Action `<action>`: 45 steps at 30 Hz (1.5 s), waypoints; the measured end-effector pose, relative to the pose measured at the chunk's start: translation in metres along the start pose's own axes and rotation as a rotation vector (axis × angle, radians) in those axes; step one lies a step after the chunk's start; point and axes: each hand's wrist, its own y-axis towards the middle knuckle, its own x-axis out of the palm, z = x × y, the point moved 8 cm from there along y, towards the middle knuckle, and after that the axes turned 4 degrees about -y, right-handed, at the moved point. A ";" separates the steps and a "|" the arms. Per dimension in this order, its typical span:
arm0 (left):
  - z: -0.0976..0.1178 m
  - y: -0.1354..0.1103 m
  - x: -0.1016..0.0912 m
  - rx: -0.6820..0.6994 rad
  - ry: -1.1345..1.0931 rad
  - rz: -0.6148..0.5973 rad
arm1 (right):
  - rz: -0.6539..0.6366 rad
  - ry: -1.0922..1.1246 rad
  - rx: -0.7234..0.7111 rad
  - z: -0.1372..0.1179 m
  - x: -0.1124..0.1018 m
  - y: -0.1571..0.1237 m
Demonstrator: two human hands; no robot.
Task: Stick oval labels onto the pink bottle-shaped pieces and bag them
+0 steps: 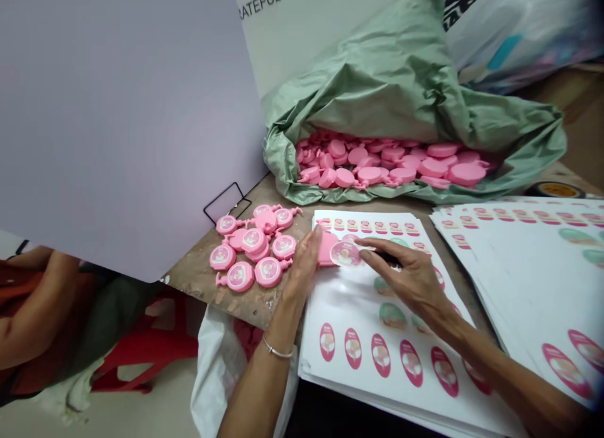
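My left hand (302,268) is closed round a pink plastic bottle-shaped piece (326,250), held over the upper part of a stack of sticker sheets (340,306). Between the thumb and forefinger of my right hand (418,277) is a round pink-and-white sticker (345,254), its left side meeting or overlapping the pink piece. A dark slim object (389,258) shows under my right fingers; its kind is hidden. To the left of my left hand lies a pile of pink bottle-shaped pieces (240,276), several with round stickers on their faces.
Behind the sheets, a green sack (391,104) lies open with many pink pieces (370,174) inside. More sticker sheets (523,268) lie at the right, near a tape roll (554,190). A large pale panel (127,123) stands left; a person's arm (42,306) and red stool (146,356) show below it.
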 end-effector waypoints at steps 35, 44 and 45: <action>-0.009 -0.036 0.014 -0.123 0.007 -0.042 | -0.087 -0.052 -0.116 -0.023 0.000 0.003; -0.006 -0.038 0.017 -0.138 0.015 -0.040 | -0.080 -0.055 -0.127 -0.026 -0.002 0.002; -0.006 -0.038 0.017 -0.138 0.014 -0.042 | -0.079 -0.057 -0.130 -0.026 -0.002 0.002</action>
